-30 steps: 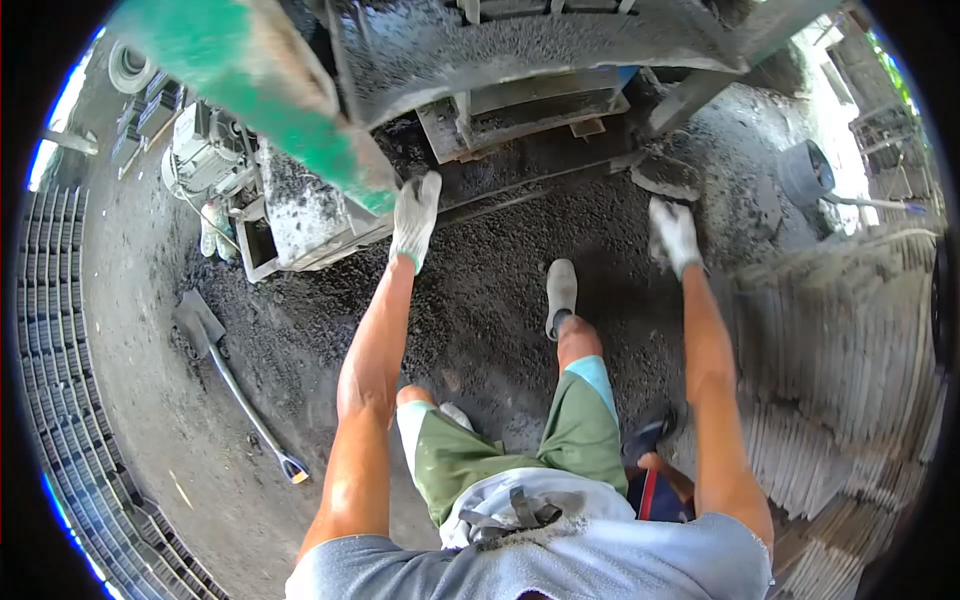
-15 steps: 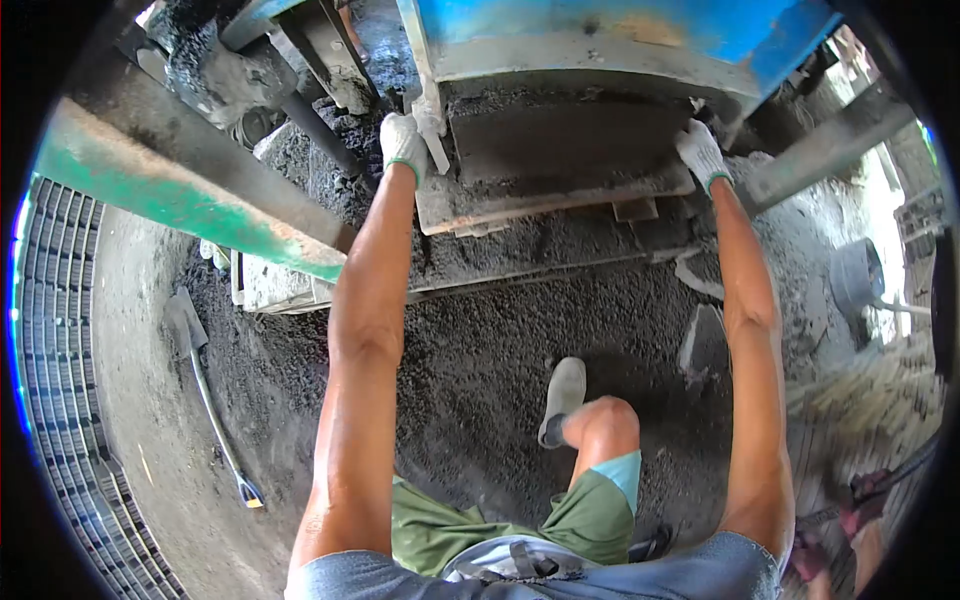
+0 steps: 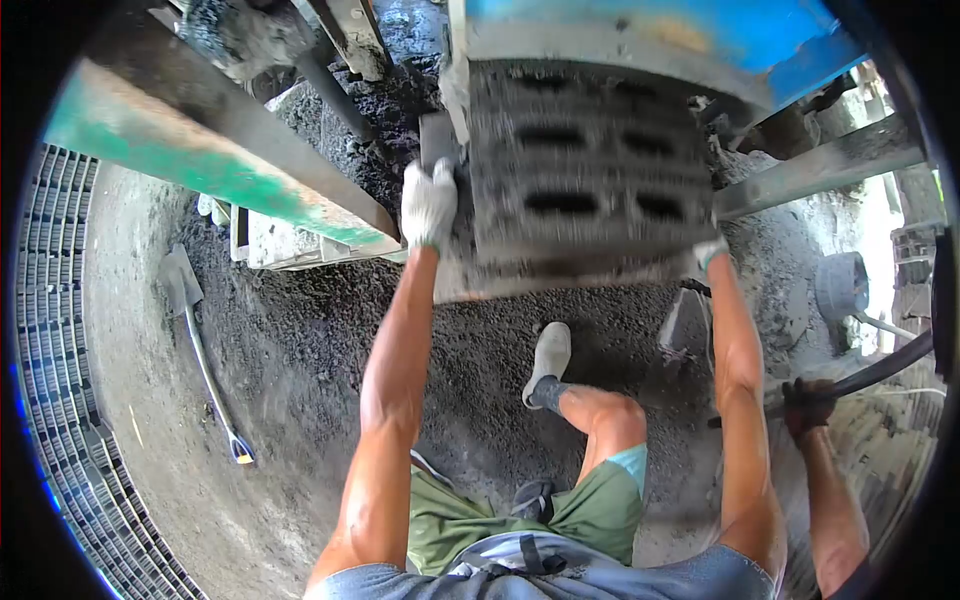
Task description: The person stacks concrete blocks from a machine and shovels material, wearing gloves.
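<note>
Fresh grey hollow concrete blocks, blurred by motion, stand in front of the blue machine. Under them is a board, whose front edge shows. My left hand, in a white knit glove, grips the board's left side beside the blocks. At the right front corner, my right hand, also gloved, is closed on the board; the blocks hide most of its fingers.
A green-painted beam slants in from the left. A shovel lies on the gritty floor. At right are a bucket and another person's gloved hand on a dark bar or hose.
The board has come toward me, and the blocks with their holes now show on it. Both my hands have drawn back with it. The other person's hand has moved up to the dark bar.
</note>
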### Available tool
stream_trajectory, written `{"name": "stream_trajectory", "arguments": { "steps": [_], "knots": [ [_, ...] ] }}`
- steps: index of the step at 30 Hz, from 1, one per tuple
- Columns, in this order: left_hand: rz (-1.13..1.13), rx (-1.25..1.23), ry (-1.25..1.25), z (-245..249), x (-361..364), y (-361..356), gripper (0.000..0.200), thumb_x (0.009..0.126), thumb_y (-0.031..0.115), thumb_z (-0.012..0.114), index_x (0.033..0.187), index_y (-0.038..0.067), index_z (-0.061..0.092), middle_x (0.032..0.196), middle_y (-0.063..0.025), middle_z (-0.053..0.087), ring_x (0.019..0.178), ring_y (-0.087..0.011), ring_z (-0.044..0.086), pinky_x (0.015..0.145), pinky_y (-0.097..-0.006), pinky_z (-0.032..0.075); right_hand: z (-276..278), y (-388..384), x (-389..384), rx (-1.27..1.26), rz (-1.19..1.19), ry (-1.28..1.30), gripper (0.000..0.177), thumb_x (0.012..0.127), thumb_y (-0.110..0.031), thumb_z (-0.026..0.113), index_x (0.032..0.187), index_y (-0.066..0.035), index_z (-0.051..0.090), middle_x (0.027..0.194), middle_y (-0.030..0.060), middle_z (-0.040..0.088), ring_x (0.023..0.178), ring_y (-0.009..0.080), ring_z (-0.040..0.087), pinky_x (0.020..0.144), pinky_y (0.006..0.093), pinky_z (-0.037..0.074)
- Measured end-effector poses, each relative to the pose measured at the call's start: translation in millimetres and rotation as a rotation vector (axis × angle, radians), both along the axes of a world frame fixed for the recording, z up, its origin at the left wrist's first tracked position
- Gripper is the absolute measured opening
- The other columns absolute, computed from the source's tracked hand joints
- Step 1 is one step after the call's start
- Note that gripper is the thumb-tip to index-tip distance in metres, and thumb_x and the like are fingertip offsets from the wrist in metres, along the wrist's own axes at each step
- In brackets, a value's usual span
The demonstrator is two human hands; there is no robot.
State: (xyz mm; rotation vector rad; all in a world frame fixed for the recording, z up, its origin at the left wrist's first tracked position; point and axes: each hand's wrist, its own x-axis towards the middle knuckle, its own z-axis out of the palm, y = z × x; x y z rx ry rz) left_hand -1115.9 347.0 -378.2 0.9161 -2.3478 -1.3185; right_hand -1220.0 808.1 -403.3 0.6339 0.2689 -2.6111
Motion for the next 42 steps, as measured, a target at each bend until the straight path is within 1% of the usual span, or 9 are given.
{"name": "stream_trajectory", "arguments": {
  "steps": [6, 7, 11, 14, 20, 29, 37, 38, 42],
  "knots": [
    [-0.041, 0.897, -0.1, 31.0, 150.9, 31.9, 0.027, 0.091, 0.026, 0.071, 0.097, 0.0, 0.069, 0.078, 0.0038, 0.062, 0.063, -0.007, 0.053, 0.062, -0.025, 0.045, 56.6, 43.9, 190.0, 0.758, 0.1, 0.01, 0.037, 0.101, -0.018, 0.043, 0.132, -0.005, 0.058, 0.121, 0.0059, 0.064, 0.11, 0.0203, 0.057, 0.094, 0.0362, 0.047],
    [0.199, 0.915, -0.091, 7.0, 248.4, 15.1, 0.025, 0.091, 0.023, 0.071, 0.095, -0.001, 0.069, 0.077, 0.004, 0.061, 0.064, -0.0069, 0.051, 0.06, -0.026, 0.043, 82.4, 40.4, 230.9, 0.88, 0.208, 0.026, 0.036, 0.1, -0.018, 0.044, 0.131, -0.005, 0.059, 0.12, 0.0057, 0.064, 0.109, 0.0198, 0.058, 0.093, 0.036, 0.047],
    [0.711, 0.713, -0.154, 211.1, 647.3, -42.6, 0.019, 0.091, 0.019, 0.07, 0.092, 0.0, 0.07, 0.079, 0.0056, 0.063, 0.069, -0.0046, 0.051, 0.062, -0.0256, 0.043, 229.8, 15.0, 429.9, 1.227, 0.593, 0.088, 0.034, 0.099, -0.017, 0.046, 0.127, -0.004, 0.061, 0.115, 0.0049, 0.065, 0.104, 0.0181, 0.058, 0.09, 0.0349, 0.048],
    [0.78, 0.7, -0.005, 260.6, 775.0, -79.3, 0.021, 0.091, 0.019, 0.07, 0.1, -0.001, 0.07, 0.082, 0.0032, 0.066, 0.07, -0.0069, 0.055, 0.065, -0.0248, 0.045, 268.4, -26.4, 497.2, 1.323, 0.787, 0.182, 0.033, 0.099, -0.016, 0.047, 0.125, -0.003, 0.062, 0.112, 0.0043, 0.066, 0.1, 0.0168, 0.058, 0.087, 0.0341, 0.048],
    [0.782, 0.771, -0.106, 306.8, 673.2, -33.0, 0.032, 0.085, 0.024, 0.076, 0.103, -0.002, 0.07, 0.091, -0.003, 0.07, 0.082, -0.0095, 0.061, 0.076, -0.0281, 0.05, 249.4, -94.7, 468.0, 1.34, 1.062, 0.518, 0.03, 0.097, -0.015, 0.05, 0.119, -0.001, 0.065, 0.106, 0.0031, 0.067, 0.094, 0.0142, 0.059, 0.082, 0.0324, 0.049],
    [1.001, 0.681, 0.129, 538.3, 962.3, -49.8, 0.041, 0.085, 0.028, 0.075, 0.113, -0.002, 0.069, 0.1, -0.0033, 0.071, 0.088, -0.0103, 0.062, 0.081, -0.0297, 0.051, 390.4, -356.8, 564.2, 0.932, 1.289, 1.349, 0.027, 0.095, -0.013, 0.055, 0.112, 0.001, 0.069, 0.097, 0.0013, 0.07, 0.083, 0.0102, 0.06, 0.074, 0.0299, 0.051],
    [1.301, 0.636, 0.546, 577.0, 1109.3, -155.3, 0.03, 0.085, 0.022, 0.075, 0.102, -0.002, 0.072, 0.089, -0.0041, 0.071, 0.077, -0.0104, 0.064, 0.07, -0.0287, 0.052, 444.2, -628.8, 722.6, 0.577, 1.457, 1.064, 0.023, 0.096, -0.012, 0.056, 0.109, 0.001, 0.07, 0.095, 0.0004, 0.071, 0.079, 0.0101, 0.061, 0.072, 0.0289, 0.052],
    [1.336, 0.602, 0.594, 584.2, 1121.3, -175.7, 0.03, 0.085, 0.021, 0.075, 0.104, -0.002, 0.071, 0.09, -0.0043, 0.071, 0.077, -0.0103, 0.064, 0.07, -0.0282, 0.052, 399.0, -665.9, 717.5, 0.594, 1.448, 1.161, 0.023, 0.095, -0.014, 0.057, 0.108, 0.0, 0.07, 0.093, -0.0006, 0.07, 0.078, 0.009, 0.06, 0.07, 0.028, 0.051],
    [1.483, 0.548, 0.693, 574.1, 1185.7, -250.2, 0.028, 0.086, 0.016, 0.074, 0.107, -0.002, 0.071, 0.093, -0.0044, 0.072, 0.078, -0.01, 0.064, 0.07, -0.0268, 0.052, 490.8, -805.5, 824.4, 0.632, 1.445, 1.51, 0.017, 0.09, -0.014, 0.06, 0.097, -0.001, 0.069, 0.08, -0.0036, 0.063, 0.07, 0.0068, 0.053, 0.062, 0.0266, 0.044]
  ]
}}
